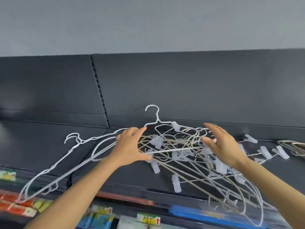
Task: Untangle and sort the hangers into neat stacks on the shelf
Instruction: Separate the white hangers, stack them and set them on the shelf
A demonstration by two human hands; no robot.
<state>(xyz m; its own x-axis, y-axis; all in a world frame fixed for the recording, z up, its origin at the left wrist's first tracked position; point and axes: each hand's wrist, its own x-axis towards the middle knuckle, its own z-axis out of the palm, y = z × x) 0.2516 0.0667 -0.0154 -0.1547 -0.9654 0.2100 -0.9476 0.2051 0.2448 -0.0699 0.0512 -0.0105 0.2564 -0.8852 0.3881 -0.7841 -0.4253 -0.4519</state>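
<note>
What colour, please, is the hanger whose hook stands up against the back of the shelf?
The hanger is white; the head view shows it best.

- Two bare hands: left hand (pixel 127 147), right hand (pixel 226 146).
- Two white hangers (pixel 78 140) lying together at the left, two hooks side by side.
- One raised white hanger (pixel 157 115), hook upright, at the back of the pile.
- One tangled pile (pixel 181 150) of white and beige hangers; number within impossible to tell.
- Translucent clips (pixel 176 183): at least ten, exact count lost to blur.
- One beige stack (pixel 293 146) at the right edge, several hangers, number unclear.
- Three shelf-edge labels (pixel 149 219), two with a red arrow.
- Two dark back panels (pixel 181 83), one slotted upright (pixel 100 95) between.
</note>
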